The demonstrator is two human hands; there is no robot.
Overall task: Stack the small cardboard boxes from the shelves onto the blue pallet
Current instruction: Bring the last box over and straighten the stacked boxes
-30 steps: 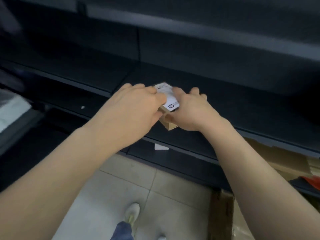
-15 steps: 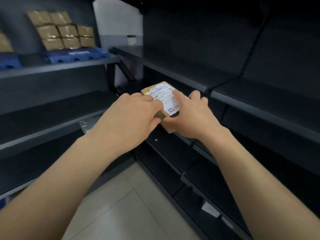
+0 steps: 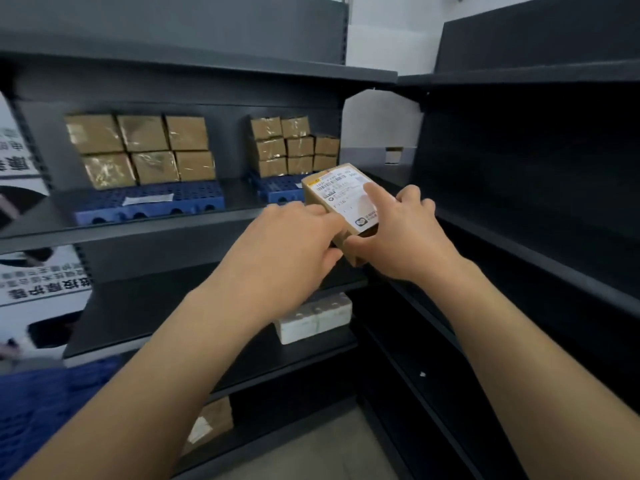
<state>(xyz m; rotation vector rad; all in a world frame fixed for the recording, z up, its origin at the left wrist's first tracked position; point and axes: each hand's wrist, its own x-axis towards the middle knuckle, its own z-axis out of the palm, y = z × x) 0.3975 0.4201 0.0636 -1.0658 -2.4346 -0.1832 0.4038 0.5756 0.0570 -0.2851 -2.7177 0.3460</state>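
Both hands gripped 1 small cardboard box (image 3: 341, 202) in mid-air, in front of the dark shelving. The left hand (image 3: 291, 247) clasped its left side, and the right hand (image 3: 403, 237) held its right side with the index finger laid across the white shipping label (image 3: 346, 199) on top. The box was tilted, label upward, just beside the right blue pallet (image 3: 277, 190), which rested on a shelf (image 3: 235, 213) and carried a stack of small taped boxes (image 3: 294, 147). Further left on that shelf, a second blue pallet (image 3: 149, 204) bore 6 larger boxes (image 3: 138, 150) in 2 rows of 3. A white block (image 3: 315, 318) lay on the shelf below, under the left forearm.
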